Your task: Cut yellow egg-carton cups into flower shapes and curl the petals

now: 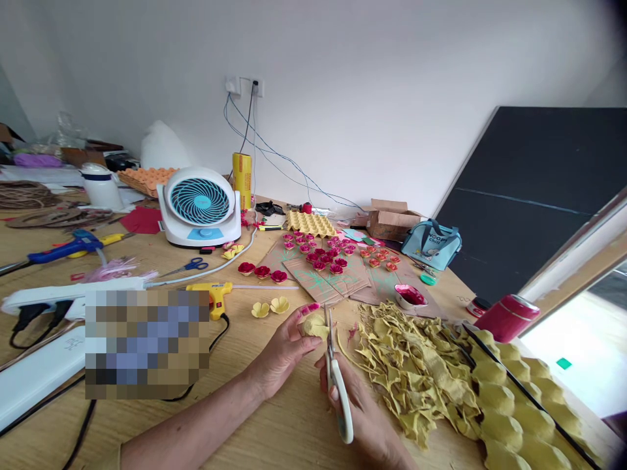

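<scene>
Head view: the left hand [283,347] pinches a yellow egg-carton cup [313,325] beside scissors [331,354] gripped by the right hand [356,398].

Magenta stains colour the fingertips [312,307] of the left hand [285,347]. A sliver of dull tan sleeve [108,459] borders the left forearm [196,418] at the lower left, while the right hand [351,391] and right forearm [389,447] show bare

Hands, two: left hand [280,349], right hand [361,399]. White-handled scissors [343,401], one pair. Hand-held yellow cup [313,325], one. Yellow flowers [280,305] nearest hands, two. Dark-red flowers [262,272] in row, three. Fan [202,202], one. Red can [507,318], one. Yellow trimmings [411,365] overlap; uncountable.
</scene>
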A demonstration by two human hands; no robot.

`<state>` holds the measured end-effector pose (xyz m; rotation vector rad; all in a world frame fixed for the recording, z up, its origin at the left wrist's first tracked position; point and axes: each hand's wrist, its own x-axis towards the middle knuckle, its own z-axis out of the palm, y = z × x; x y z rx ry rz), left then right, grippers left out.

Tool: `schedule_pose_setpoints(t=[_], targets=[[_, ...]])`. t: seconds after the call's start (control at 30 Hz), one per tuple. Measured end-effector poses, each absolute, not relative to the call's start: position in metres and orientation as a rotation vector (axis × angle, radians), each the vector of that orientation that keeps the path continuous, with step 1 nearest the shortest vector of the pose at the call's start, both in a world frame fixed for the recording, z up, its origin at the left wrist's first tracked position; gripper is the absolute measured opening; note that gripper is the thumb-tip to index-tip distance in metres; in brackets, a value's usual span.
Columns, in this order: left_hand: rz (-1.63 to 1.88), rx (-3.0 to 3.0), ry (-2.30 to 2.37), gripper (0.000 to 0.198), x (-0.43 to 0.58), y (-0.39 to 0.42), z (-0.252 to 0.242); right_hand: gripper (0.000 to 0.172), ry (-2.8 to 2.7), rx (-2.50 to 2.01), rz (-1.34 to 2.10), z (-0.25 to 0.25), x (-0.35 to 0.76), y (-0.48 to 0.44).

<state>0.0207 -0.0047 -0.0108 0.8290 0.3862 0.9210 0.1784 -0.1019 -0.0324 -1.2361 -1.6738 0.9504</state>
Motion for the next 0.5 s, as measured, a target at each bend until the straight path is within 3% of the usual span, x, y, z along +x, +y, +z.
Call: schedule_pose_setpoints(t=[0.5], targets=[[0.893,0.858,0.411,0.062,0.0212,-0.0042,-0.0085,0.049,-1.700,-1.236,0.939,-0.0313,0.1777,-0.1011]])
